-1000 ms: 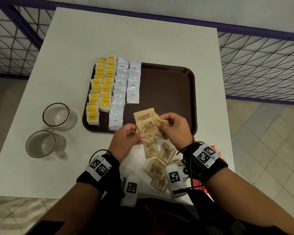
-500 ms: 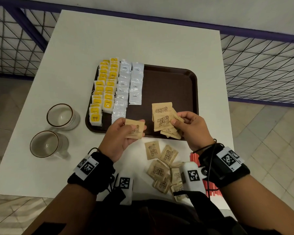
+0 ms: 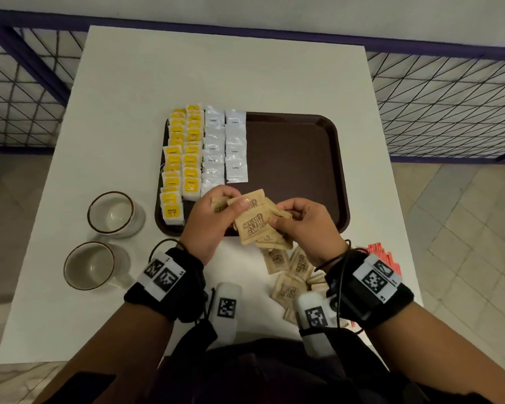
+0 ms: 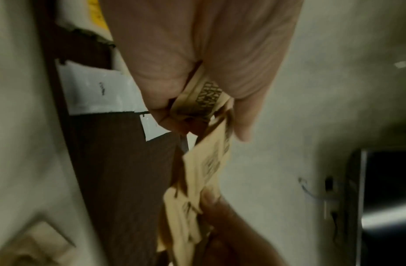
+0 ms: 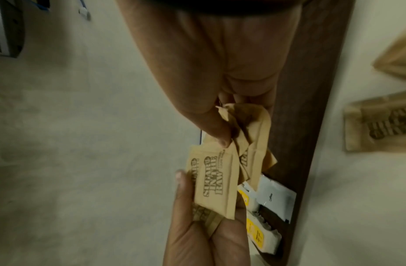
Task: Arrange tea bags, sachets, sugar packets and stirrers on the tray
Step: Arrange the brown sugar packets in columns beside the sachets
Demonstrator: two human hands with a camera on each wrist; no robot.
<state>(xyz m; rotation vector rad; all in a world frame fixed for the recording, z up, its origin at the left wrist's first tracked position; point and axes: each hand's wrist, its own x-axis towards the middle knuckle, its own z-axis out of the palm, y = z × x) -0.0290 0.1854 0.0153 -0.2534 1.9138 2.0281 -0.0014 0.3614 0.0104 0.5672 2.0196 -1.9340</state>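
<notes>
Both hands meet over the near edge of the brown tray. My right hand pinches a fanned bundle of brown sugar packets between thumb and fingers. My left hand grips one packet in its curled fingers, and its thumb lies on the bundle's front packet. Yellow tea bags fill two columns at the tray's left. White coffee sachets fill two columns beside them. More sugar packets lie loose on the table near my right wrist. Red stirrers lie at the table's right edge.
Two glass mugs stand on the white table left of the tray. The right half of the tray is bare brown surface. A mesh railing runs behind and beside the table.
Half a second ago my hands were apart, the left holding a single packet. Now the left hand has come back against the right hand's bundle and touches its front packet.
</notes>
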